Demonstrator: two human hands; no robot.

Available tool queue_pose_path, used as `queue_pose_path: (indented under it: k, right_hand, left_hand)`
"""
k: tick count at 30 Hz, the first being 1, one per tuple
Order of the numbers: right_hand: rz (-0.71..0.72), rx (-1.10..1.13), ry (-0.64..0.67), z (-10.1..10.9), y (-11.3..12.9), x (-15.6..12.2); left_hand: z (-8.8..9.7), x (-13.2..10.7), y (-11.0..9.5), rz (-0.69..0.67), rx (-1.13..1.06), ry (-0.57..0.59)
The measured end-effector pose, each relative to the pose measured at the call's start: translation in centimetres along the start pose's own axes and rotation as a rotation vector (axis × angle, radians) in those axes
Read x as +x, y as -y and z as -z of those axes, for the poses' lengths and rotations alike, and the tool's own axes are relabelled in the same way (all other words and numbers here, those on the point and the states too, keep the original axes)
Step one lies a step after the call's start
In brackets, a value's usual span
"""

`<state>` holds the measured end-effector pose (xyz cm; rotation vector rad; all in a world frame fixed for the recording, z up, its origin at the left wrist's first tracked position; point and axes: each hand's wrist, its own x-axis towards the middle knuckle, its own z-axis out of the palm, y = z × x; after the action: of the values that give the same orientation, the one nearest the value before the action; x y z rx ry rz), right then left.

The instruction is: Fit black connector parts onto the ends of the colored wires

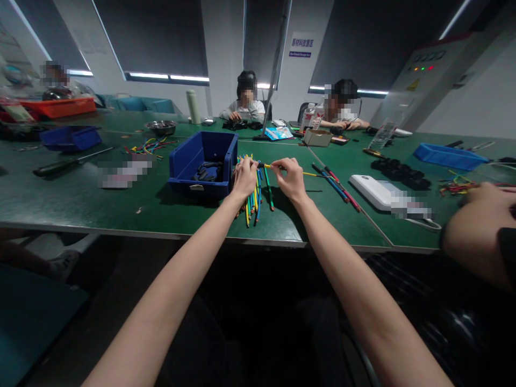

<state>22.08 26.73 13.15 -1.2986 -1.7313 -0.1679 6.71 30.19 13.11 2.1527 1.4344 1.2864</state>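
My left hand (244, 177) is closed around a bundle of coloured wires (253, 201) in yellow, green and blue; their ends hang down onto the green table (121, 209). My right hand (291, 177) pinches a single thin yellow wire (308, 173) that runs from the bundle out to the right. The two hands are close together just right of a blue plastic bin (201, 161) holding dark parts. A few loose red and blue wires (338, 188) lie on the table to the right of my right hand.
A white box (373, 191) and a row of black parts (399, 173) lie to the right. Another person's arm (479, 226) rests at the right edge. Two people sit across the table. More blue bins (70, 137), loose wires (147, 146) and a metal bowl (160, 127) stand on the left.
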Motion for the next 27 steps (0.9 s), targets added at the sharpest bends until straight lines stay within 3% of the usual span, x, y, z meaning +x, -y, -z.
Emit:
queue_pose_path:
  k: [10,18,27]
  right_hand:
    - [0.108,0.054,-0.122,-0.5,-1.1,0.4]
    - [0.088,0.128,-0.063,-0.5,-0.8,0.4]
    - [-0.006,0.304,0.012,-1.2,-0.9,0.2]
  left_hand:
    - [-0.3,0.0,0.1,-0.034,-0.040,0.048]
    - [-0.4,-0.1,0.1,-0.111,-0.132,0.055]
    - [-0.4,-0.2,0.1,-0.107,-0.112,0.112]
